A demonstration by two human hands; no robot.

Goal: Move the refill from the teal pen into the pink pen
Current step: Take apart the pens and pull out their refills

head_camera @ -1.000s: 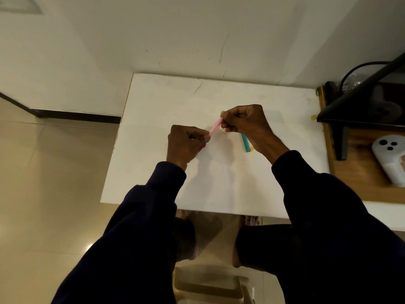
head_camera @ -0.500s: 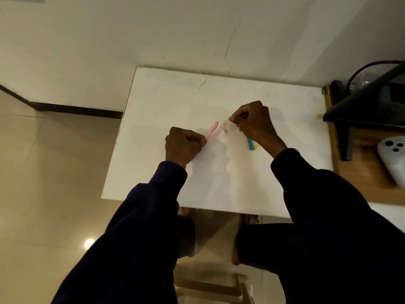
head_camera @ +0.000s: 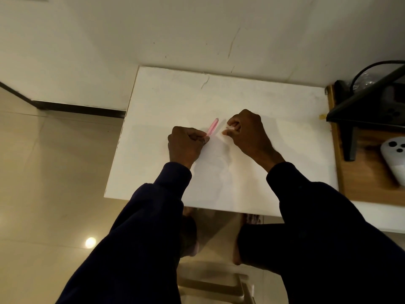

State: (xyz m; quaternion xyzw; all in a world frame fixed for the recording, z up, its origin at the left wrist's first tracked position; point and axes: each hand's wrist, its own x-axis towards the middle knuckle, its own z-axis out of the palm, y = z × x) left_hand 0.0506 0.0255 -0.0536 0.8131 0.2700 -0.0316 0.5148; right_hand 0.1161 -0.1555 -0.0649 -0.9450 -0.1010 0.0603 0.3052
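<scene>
Head view, looking down on white table (head_camera: pixel 274 110). Both hands are over the table's middle, apart from each other with a small gap between them.

Left hand (head_camera: pixel 186 143): fist, fingers curled tight round the lower end of the pink pen (head_camera: pixel 213 126). The pen's barrel sticks out of the fist and tilts up toward the table's far edge and a bit to the right. Its free end is in the air, touching nothing.

Right hand (head_camera: pixel 248 133): just right of the pen tip, fingers curled in, thumb and fingertips pinching a small pale piece (head_camera: pixel 228 128). The piece is too small and blurred to say what it is. It is near the pink pen but not joined to it.

Teal pen and refill: cannot tell where, not made out in this view.

Dark sleeves cover both arms, crossing the table's near edge.

Right of the table, butted against it: wooden desk (head_camera: pixel 370 172). On it is a black stand (head_camera: pixel 350 137) with a dark cable (head_camera: pixel 368 66) looping behind. Nearer on the desk is a white device (head_camera: pixel 394 159) whose only marks are three dark round spots, cut by the frame edge.

Below the table's near edge: knees, feet and a pale stool (head_camera: pixel 219 286). Left of the table: tiled floor (head_camera: pixel 54 172) with one bright light reflection.
</scene>
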